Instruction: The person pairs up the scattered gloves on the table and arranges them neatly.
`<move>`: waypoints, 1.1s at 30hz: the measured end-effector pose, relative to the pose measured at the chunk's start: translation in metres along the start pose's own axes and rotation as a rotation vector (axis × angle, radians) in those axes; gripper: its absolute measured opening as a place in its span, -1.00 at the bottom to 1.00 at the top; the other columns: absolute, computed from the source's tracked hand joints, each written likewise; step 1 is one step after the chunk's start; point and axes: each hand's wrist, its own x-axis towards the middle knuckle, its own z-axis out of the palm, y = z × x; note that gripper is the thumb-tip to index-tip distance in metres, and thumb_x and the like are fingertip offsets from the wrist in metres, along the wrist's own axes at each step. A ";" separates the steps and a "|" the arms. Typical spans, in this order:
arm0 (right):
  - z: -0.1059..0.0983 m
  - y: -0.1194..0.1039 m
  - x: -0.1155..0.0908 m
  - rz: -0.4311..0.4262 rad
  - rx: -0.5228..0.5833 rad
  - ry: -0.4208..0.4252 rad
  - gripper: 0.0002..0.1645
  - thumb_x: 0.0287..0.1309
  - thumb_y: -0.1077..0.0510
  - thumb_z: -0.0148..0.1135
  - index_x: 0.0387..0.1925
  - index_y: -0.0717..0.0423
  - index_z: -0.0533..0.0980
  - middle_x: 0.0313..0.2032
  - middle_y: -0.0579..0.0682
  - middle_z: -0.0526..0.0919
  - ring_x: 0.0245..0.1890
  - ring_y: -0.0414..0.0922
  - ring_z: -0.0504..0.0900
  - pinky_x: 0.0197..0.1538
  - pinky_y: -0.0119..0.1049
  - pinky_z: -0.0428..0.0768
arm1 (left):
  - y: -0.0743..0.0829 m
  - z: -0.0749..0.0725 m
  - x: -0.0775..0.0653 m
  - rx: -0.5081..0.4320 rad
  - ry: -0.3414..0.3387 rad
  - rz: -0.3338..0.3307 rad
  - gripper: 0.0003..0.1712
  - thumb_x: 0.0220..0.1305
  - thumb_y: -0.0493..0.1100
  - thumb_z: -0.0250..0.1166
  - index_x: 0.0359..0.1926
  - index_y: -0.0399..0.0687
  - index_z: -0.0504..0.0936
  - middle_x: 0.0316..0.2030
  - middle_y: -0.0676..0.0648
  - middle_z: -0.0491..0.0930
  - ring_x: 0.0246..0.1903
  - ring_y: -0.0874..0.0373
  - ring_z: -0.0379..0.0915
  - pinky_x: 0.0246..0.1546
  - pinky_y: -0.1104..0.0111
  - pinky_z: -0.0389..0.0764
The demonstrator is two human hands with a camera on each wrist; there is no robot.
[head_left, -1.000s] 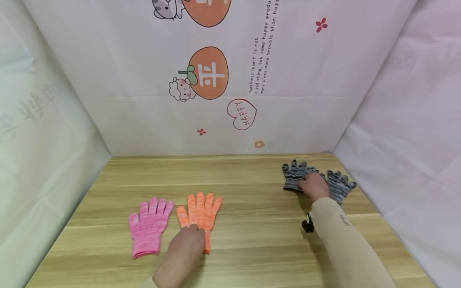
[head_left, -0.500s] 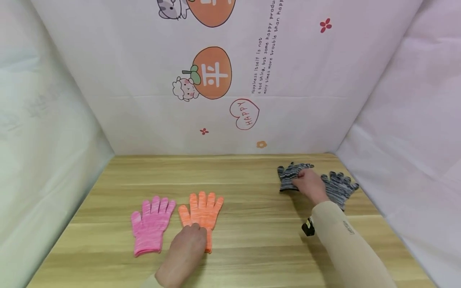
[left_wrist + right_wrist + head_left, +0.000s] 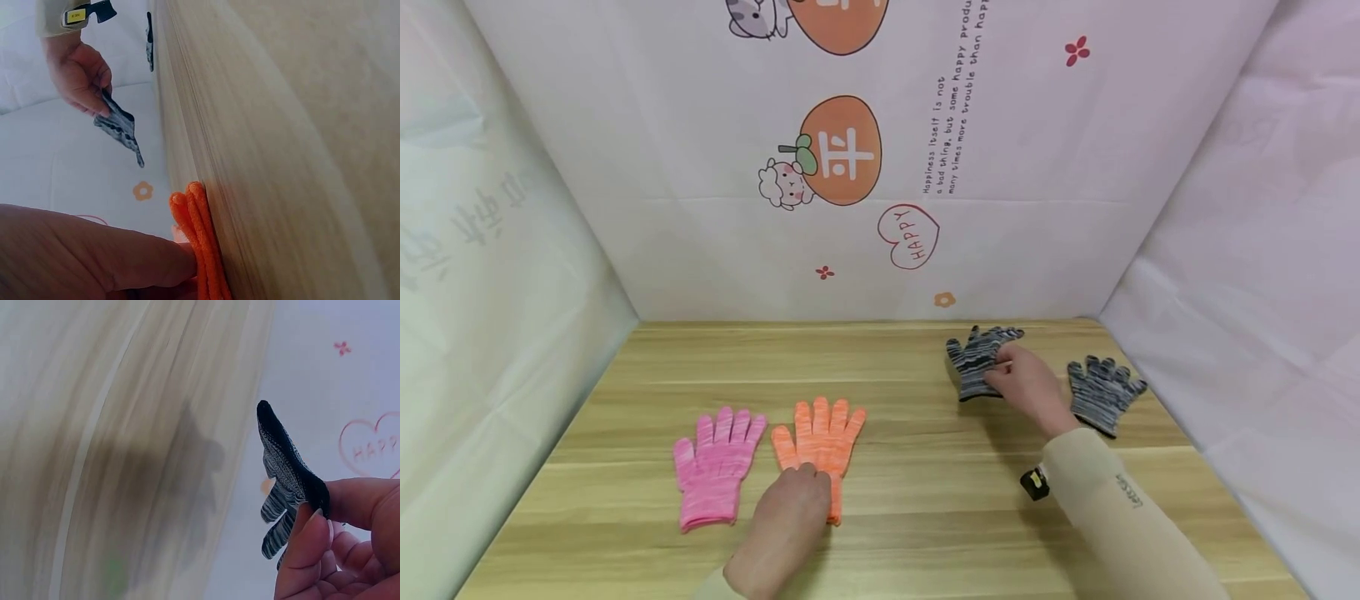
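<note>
My right hand (image 3: 1028,385) pinches a black-and-grey knit glove (image 3: 976,367) near its cuff edge, between thumb and fingers. In the right wrist view this glove (image 3: 284,465) is held up off the table, its fingers hanging and its shadow falling on the wood. A matching grey glove (image 3: 1105,395) lies flat to the right of that hand. My left hand (image 3: 790,517) is at the lower part of an orange knit glove (image 3: 822,432), fingers bent over its cuff. The left wrist view shows the fingers gripping the orange cuff (image 3: 203,237) right at the tabletop.
A pink knit glove (image 3: 718,467) lies palm-down left of the orange one. The wood-grain table (image 3: 910,500) is bounded by a printed white back sheet (image 3: 1015,250) and white side sheets on the left and right.
My right hand has lifted the grey glove and carried it left, away from its mate, which is now fully uncovered. The left hand and the orange glove have stayed in place.
</note>
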 end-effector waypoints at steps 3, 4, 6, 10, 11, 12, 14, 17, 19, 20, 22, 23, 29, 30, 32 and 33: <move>0.004 -0.008 -0.004 -0.013 0.027 -0.013 -0.75 0.39 0.09 0.23 -0.26 0.11 0.34 -0.53 -0.10 0.34 -0.52 -0.13 0.33 -0.37 -0.24 0.29 | 0.001 0.000 0.000 -0.005 -0.003 -0.003 -0.94 0.21 -0.33 0.38 -0.37 -0.17 0.64 -0.44 -0.08 0.50 -0.47 0.06 0.44 -0.47 0.23 0.57; 0.005 -0.011 -0.006 -0.010 0.035 -0.022 -0.76 0.40 0.09 0.23 -0.23 0.11 0.35 -0.51 -0.09 0.35 -0.52 -0.13 0.34 -0.37 -0.24 0.30 | 0.001 0.000 0.000 0.000 0.002 0.000 -0.93 0.20 -0.32 0.39 -0.38 -0.17 0.63 -0.44 -0.08 0.50 -0.47 0.06 0.44 -0.47 0.23 0.57; 0.008 -0.016 -0.009 -0.007 0.053 -0.044 -0.77 0.41 0.09 0.23 -0.18 0.13 0.37 -0.49 -0.07 0.38 -0.52 -0.12 0.35 -0.37 -0.24 0.31 | 0.001 0.001 -0.001 0.010 0.014 0.006 -0.90 0.17 -0.32 0.41 -0.40 -0.16 0.62 -0.45 -0.08 0.50 -0.48 0.06 0.44 -0.47 0.24 0.56; 0.013 -0.025 -0.017 -0.019 0.046 -0.070 -0.73 0.43 0.09 0.23 -0.03 0.18 0.44 -0.42 -0.04 0.48 -0.48 -0.12 0.41 -0.32 -0.22 0.35 | 0.001 0.001 -0.002 0.038 0.042 0.027 -0.87 0.12 -0.35 0.41 -0.43 -0.15 0.59 -0.47 -0.07 0.49 -0.49 0.06 0.44 -0.46 0.25 0.56; 0.014 -0.028 -0.019 -0.023 0.043 -0.074 -0.71 0.42 0.09 0.23 0.00 0.19 0.45 -0.41 -0.03 0.50 -0.47 -0.11 0.42 -0.31 -0.22 0.36 | 0.001 0.001 -0.002 0.037 0.043 0.029 -0.87 0.12 -0.36 0.41 -0.43 -0.15 0.59 -0.47 -0.07 0.49 -0.49 0.07 0.44 -0.46 0.24 0.56; 0.014 -0.029 -0.021 -0.030 0.036 -0.074 -0.68 0.42 0.09 0.24 0.03 0.21 0.47 -0.39 -0.03 0.53 -0.46 -0.12 0.43 -0.29 -0.21 0.38 | 0.001 0.001 -0.002 0.037 0.042 0.030 -0.87 0.13 -0.37 0.40 -0.43 -0.15 0.59 -0.47 -0.07 0.49 -0.49 0.07 0.44 -0.46 0.24 0.56; 0.016 -0.033 -0.026 -0.046 0.030 -0.076 -0.64 0.40 0.09 0.25 0.08 0.23 0.48 -0.35 -0.02 0.57 -0.45 -0.12 0.45 -0.28 -0.21 0.40 | 0.001 0.000 -0.002 0.038 0.037 0.032 -0.87 0.15 -0.37 0.39 -0.43 -0.15 0.59 -0.47 -0.07 0.49 -0.48 0.07 0.44 -0.45 0.25 0.56; 0.020 -0.039 -0.034 -0.065 0.028 -0.078 -0.64 0.38 0.10 0.27 0.09 0.22 0.50 -0.36 -0.04 0.59 -0.48 -0.14 0.46 -0.31 -0.23 0.41 | 0.001 0.000 -0.002 0.041 0.034 0.034 -0.87 0.16 -0.38 0.39 -0.43 -0.15 0.59 -0.48 -0.07 0.49 -0.49 0.07 0.44 -0.45 0.25 0.56; 0.022 -0.042 -0.039 -0.074 0.040 -0.086 -0.66 0.38 0.11 0.28 0.07 0.22 0.51 -0.39 -0.04 0.58 -0.51 -0.15 0.44 -0.35 -0.24 0.40 | 0.001 0.000 -0.002 0.041 0.034 0.033 -0.86 0.16 -0.36 0.40 -0.44 -0.15 0.59 -0.48 -0.07 0.49 -0.49 0.07 0.44 -0.45 0.25 0.56; 0.024 -0.044 -0.041 -0.079 0.045 -0.091 -0.67 0.38 0.12 0.29 0.06 0.21 0.51 -0.40 -0.05 0.57 -0.52 -0.15 0.43 -0.36 -0.25 0.39 | 0.001 0.000 -0.002 0.042 0.035 0.031 -0.86 0.15 -0.35 0.41 -0.44 -0.15 0.59 -0.48 -0.07 0.49 -0.50 0.07 0.44 -0.46 0.25 0.56; 0.026 -0.047 -0.045 -0.092 0.061 -0.099 -0.70 0.37 0.14 0.30 0.03 0.20 0.51 -0.44 -0.06 0.54 -0.55 -0.17 0.40 -0.39 -0.27 0.38 | 0.002 0.000 -0.002 0.042 0.035 0.026 -0.86 0.15 -0.33 0.43 -0.43 -0.16 0.60 -0.47 -0.08 0.49 -0.50 0.06 0.44 -0.46 0.25 0.56; 0.028 -0.048 -0.048 -0.101 0.071 -0.103 -0.74 0.36 0.16 0.31 -0.02 0.20 0.52 -0.48 -0.06 0.51 -0.57 -0.17 0.37 -0.41 -0.28 0.35 | 0.002 0.000 -0.002 0.040 0.035 0.023 -0.86 0.15 -0.32 0.44 -0.43 -0.16 0.60 -0.47 -0.08 0.49 -0.50 0.06 0.44 -0.47 0.24 0.56; 0.037 -0.053 -0.059 -0.157 0.065 -0.094 -0.83 0.27 0.19 0.37 -0.27 0.09 0.49 -0.58 -0.13 0.42 -0.60 -0.23 0.32 -0.47 -0.35 0.27 | 0.002 0.001 -0.003 0.034 0.039 0.017 -0.86 0.16 -0.31 0.44 -0.42 -0.16 0.61 -0.46 -0.09 0.50 -0.50 0.06 0.43 -0.48 0.24 0.56; 0.039 -0.053 -0.061 -0.164 0.053 -0.092 -0.82 0.26 0.19 0.38 -0.28 0.07 0.49 -0.57 -0.15 0.43 -0.60 -0.24 0.33 -0.47 -0.35 0.27 | 0.002 0.001 -0.004 0.035 0.044 0.018 -0.86 0.15 -0.32 0.44 -0.42 -0.16 0.61 -0.47 -0.09 0.49 -0.50 0.06 0.43 -0.49 0.25 0.56; 0.042 -0.053 -0.064 -0.173 0.052 -0.097 -0.84 0.25 0.19 0.39 -0.27 0.07 0.52 -0.56 -0.15 0.46 -0.59 -0.23 0.36 -0.48 -0.35 0.29 | 0.002 0.001 -0.004 0.039 0.053 0.022 -0.86 0.15 -0.32 0.43 -0.43 -0.16 0.60 -0.47 -0.08 0.49 -0.50 0.05 0.43 -0.49 0.25 0.55; 0.044 -0.054 -0.066 -0.174 0.050 -0.098 -0.84 0.24 0.19 0.40 -0.24 0.08 0.54 -0.55 -0.16 0.49 -0.58 -0.23 0.38 -0.46 -0.35 0.32 | 0.002 0.001 -0.004 0.039 0.056 0.022 -0.86 0.15 -0.33 0.43 -0.43 -0.16 0.60 -0.48 -0.08 0.49 -0.50 0.05 0.43 -0.49 0.25 0.55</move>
